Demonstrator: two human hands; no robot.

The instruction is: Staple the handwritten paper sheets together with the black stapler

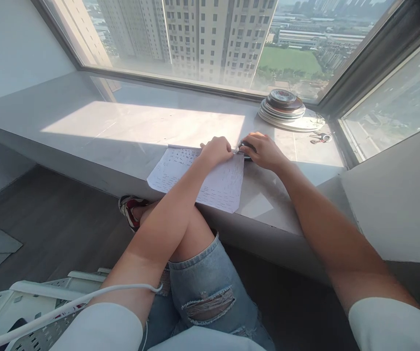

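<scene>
A stack of handwritten white paper sheets (pixel 217 187) lies on the windowsill, its lower edge hanging over the front. My left hand (pixel 216 150) is closed on the upper edge of the paper, close to its right corner. My right hand (pixel 263 148) is wrapped round a small black and silver stapler (pixel 247 144), seen only in part between the fingers. The stapler's metal end meets the upper right corner of the paper. Whether its jaws are pressed together cannot be made out.
Several stacked plates (pixel 281 112) stand at the back right of the marble windowsill (pixel 129 122). Beside them lies a bunch of keys (pixel 321 138). A white perforated cart (pixel 30 304) with a white cable (pixel 85 298) is at lower left. The window frame (pixel 341 58) bounds the right.
</scene>
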